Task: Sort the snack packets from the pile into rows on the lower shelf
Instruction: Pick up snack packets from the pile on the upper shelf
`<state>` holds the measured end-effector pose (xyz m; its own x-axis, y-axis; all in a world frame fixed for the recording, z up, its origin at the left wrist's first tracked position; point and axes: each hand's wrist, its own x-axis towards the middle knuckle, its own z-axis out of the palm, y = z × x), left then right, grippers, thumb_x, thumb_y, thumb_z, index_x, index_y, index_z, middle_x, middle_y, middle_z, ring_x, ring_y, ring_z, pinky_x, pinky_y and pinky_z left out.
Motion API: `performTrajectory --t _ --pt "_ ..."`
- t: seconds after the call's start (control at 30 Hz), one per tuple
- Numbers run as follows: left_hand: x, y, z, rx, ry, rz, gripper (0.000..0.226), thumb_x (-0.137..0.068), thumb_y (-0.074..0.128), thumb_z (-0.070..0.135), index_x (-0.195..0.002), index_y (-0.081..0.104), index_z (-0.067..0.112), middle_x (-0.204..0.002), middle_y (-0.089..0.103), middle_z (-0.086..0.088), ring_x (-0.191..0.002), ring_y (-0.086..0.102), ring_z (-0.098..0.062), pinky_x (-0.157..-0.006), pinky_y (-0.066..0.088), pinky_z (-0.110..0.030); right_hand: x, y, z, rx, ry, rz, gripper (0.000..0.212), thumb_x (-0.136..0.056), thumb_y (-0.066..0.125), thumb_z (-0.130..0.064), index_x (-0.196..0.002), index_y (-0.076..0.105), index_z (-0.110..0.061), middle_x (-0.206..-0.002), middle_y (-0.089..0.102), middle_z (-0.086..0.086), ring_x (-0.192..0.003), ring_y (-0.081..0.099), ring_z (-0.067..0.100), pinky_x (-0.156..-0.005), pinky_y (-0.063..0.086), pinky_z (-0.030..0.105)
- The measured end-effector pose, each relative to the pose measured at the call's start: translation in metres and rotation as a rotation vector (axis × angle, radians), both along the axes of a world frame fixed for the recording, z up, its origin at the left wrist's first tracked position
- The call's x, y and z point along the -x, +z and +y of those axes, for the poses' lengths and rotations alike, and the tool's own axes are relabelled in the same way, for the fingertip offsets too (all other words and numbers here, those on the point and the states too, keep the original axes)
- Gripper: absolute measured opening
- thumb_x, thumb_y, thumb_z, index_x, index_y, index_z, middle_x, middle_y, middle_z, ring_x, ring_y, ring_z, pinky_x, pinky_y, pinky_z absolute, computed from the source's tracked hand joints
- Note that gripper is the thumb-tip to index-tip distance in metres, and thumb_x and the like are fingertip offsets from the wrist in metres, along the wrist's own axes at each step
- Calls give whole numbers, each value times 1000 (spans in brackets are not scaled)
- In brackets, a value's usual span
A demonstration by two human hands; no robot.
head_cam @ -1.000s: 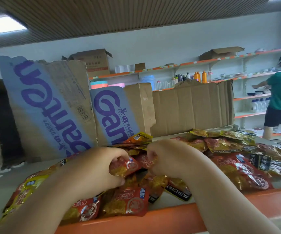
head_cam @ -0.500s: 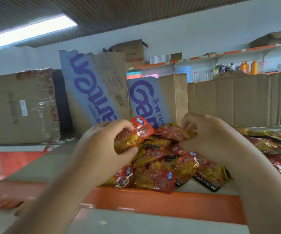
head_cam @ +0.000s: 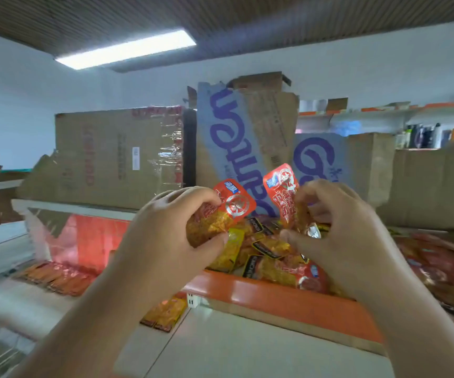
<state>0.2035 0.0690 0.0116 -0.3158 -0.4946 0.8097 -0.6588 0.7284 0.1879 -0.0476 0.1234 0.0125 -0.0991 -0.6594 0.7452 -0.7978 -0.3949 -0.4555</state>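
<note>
A pile of red and yellow snack packets point(head_cam: 272, 255) lies on the upper shelf behind its orange front edge point(head_cam: 288, 298). My left hand point(head_cam: 171, 236) is shut on a red and yellow packet point(head_cam: 231, 208), lifted above the pile. My right hand point(head_cam: 343, 236) grips another red packet point(head_cam: 281, 192), held upright beside the first. On the lower shelf point(head_cam: 234, 347), a row of orange packets point(head_cam: 57, 276) lies at the left and two yellow packets point(head_cam: 166, 313) lie under the orange edge.
Tall cardboard boxes point(head_cam: 116, 156) and flattened cartons with purple lettering point(head_cam: 236, 137) stand behind the pile. More red packets point(head_cam: 438, 271) spread to the right. A far wall shelf carries bottles point(head_cam: 435, 135).
Both hands have risen from the pile, each lifting a red packet. The view has swung left and down, bringing the lower shelf and its packets into sight.
</note>
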Motion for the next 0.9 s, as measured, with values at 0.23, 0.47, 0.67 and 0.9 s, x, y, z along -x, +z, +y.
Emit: performTrajectory --t 0.23,0.47,0.67,0.9 --pt "-161 -4 1 -14 125 66 41 -74 73 51 -112 63 40 -105 65 26 -96 60 -1 -80 43 -9 -159 -10 -48 31 129 14 41 -67 86 -43 -93 55 -48 -104 53 -24 -93 59 -1 -73 46 21" --pt "-318 -21 4 -56 294 109 45 -73 70 57 -115 61 45 -103 61 31 -101 57 6 -77 38 1 -321 -23 -95 57 295 -37 32 -66 86 -36 -80 57 -38 -94 52 -19 -87 59 1 -70 42 9" --pt "-420 -35 -3 -83 418 105 45 -75 80 53 -115 59 46 -99 53 41 -106 47 23 -82 34 6 -426 -46 -133 12 437 -85 37 -69 89 -27 -83 58 -40 -97 52 -21 -88 60 0 -72 45 10" --pt "-483 -56 -36 -144 508 155 48 -70 60 80 -112 49 58 -94 59 42 -100 52 22 -57 38 -3 -507 -75 -189 -43 511 -126 34 -71 88 -31 -83 57 -42 -102 48 -28 -96 54 -5 -72 39 6"
